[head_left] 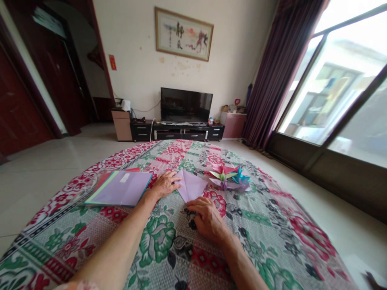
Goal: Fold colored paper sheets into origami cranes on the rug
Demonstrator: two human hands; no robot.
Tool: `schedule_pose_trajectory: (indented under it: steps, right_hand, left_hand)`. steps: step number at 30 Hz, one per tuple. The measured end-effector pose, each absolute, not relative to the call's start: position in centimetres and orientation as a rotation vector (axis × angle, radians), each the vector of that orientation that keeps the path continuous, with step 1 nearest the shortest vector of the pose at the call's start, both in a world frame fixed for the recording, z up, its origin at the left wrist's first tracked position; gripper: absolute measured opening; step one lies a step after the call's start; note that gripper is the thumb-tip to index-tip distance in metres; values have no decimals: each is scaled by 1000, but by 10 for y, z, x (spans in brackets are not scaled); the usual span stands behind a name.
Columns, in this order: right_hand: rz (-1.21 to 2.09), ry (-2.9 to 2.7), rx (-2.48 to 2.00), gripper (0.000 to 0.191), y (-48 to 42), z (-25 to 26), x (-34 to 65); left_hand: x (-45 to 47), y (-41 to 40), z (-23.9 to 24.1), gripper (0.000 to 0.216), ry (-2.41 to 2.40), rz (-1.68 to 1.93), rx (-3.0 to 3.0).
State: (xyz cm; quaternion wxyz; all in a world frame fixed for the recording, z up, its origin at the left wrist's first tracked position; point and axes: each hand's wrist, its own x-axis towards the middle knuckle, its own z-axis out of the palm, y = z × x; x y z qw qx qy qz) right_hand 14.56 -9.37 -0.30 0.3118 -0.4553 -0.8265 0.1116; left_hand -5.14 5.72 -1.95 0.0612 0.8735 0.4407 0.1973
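Note:
A sheet of light purple paper [191, 186], folded into a kite-like shape with a crease down it, lies on the patterned tablecloth in front of me. My left hand [165, 185] rests at its left edge, with the fingers stretched out flat over the paper. At the lower corner is my right hand [208, 217], its fingers curled and closed on the paper, the thumb tucked below them. To the right stand several folded paper cranes, among them a blue crane [240, 176] and a purple crane [223, 184]. Left of my left forearm lies a stack of coloured paper [121, 188], purple on top.
The round table wears a red, green and grey flowered tablecloth [157, 241]. Beyond it, a television [186, 105] stands on a low black cabinet [187, 133]. A purple curtain [272, 76] and a large window [341, 80] are on the right.

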Motion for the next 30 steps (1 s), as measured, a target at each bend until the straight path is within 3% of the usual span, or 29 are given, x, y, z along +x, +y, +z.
schedule_pose_trajectory:
  steps: [24, 30]
  right_hand:
    - [312, -2163, -1229, 49, -93, -4, 146]
    - [302, -2156, -1240, 50, -92, -6, 147]
  left_hand:
    - [-60, 95, -27, 29, 1376, 888, 2564]
    - [-62, 101, -31, 18, 1445, 962, 2542]
